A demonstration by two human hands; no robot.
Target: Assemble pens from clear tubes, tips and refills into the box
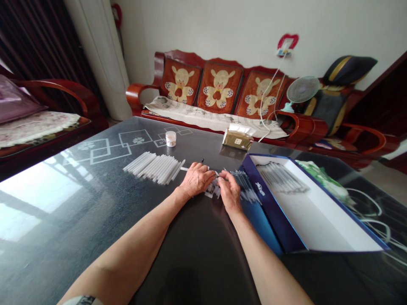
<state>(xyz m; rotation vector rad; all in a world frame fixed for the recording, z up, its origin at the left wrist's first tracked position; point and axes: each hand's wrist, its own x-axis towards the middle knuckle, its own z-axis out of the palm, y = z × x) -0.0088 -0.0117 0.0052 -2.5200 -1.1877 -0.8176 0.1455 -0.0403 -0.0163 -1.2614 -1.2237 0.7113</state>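
Left hand [196,179] and right hand [230,191] close together at the table's middle, fingers bent inward; both clamped on a small clear printed piece [210,190], too small to tell exactly; loose thin tubes [243,185] lie just beside the right hand; a row of white plastic tubes [153,167] lies left of the left hand, on a dark glass table [63,190]; an open navy-edged white box [318,212] sits right, holding more tubes [281,178]; a white-lidded jar [171,138] and a tissue packet [238,140] stand further on; beyond the table, a red wooden sofa [219,87] with animal-print cushions; a small electric fan [302,90] stands at its end.
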